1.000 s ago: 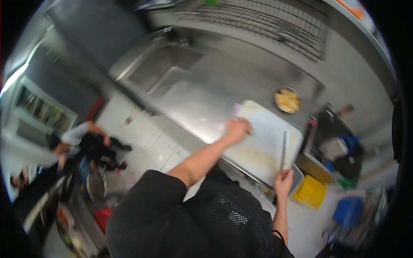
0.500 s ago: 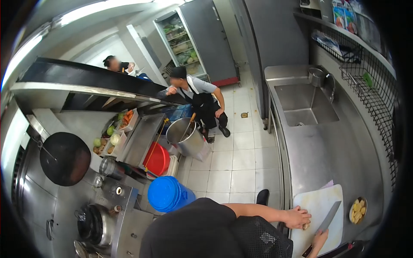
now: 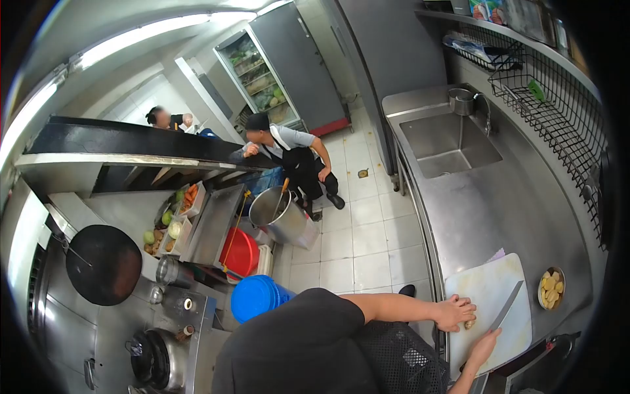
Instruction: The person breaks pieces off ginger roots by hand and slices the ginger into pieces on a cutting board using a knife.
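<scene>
My left hand [image 3: 455,313] is bent over the white cutting board [image 3: 489,279], its fingertips steadying a small tan piece of ginger [image 3: 469,324]. Nearer the board's lower edge, my right hand [image 3: 484,347] is wrapped round the handle of a knife [image 3: 507,305]. The long blade points away across the board, apart from the ginger. A round bowl [image 3: 551,305] holding several pale yellow peeled pieces stands just beyond the board. My right fingers hide most of the knife's handle.
A steel counter [image 3: 476,217] runs to a sink [image 3: 453,148], with a wire rack [image 3: 558,118] above. Behind are a blue lidded bucket [image 3: 256,299], a large pot [image 3: 279,220] and a wok [image 3: 104,264]. A co-worker [image 3: 292,157] sits beside the pot; another person [image 3: 172,120] is farther back.
The whole view has shifted slightly as my head moved. More of my right forearm shows now. My left hand remains at the ginger, and the knife stays in my right hand.
</scene>
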Tool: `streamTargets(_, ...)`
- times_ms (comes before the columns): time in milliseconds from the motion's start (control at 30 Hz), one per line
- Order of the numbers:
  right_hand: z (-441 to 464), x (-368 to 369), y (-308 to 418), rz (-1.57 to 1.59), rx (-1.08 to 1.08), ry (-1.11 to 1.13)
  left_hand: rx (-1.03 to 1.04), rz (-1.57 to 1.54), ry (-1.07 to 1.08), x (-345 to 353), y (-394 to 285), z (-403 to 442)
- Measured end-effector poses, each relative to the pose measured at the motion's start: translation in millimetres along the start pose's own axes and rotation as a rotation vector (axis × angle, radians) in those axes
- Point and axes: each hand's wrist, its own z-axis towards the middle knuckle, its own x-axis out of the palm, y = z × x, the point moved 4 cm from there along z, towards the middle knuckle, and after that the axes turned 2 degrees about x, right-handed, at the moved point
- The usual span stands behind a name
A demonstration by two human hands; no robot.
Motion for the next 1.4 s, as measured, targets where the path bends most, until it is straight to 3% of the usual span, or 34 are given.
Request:
streamTargets(233, 2, 11, -12, 0.156, -0.007, -0.091, 0.003, 0.032, -0.052, -11, -5, -10)
streamTargets(333, 1, 14, -15, 0.175, -0.004, -0.073, -0.013, 0.004, 0.017, -22, -6, -9)
streamTargets(967, -4, 14, -14, 0.127, 0.039, -0.067, 0.041, -0.01, 0.151, -16, 0, -8)
streamTargets(1400, -5, 19, -20, 0.154, 0.053, -0.061, 0.086, -0.016, 0.119, -8, 4, -9)
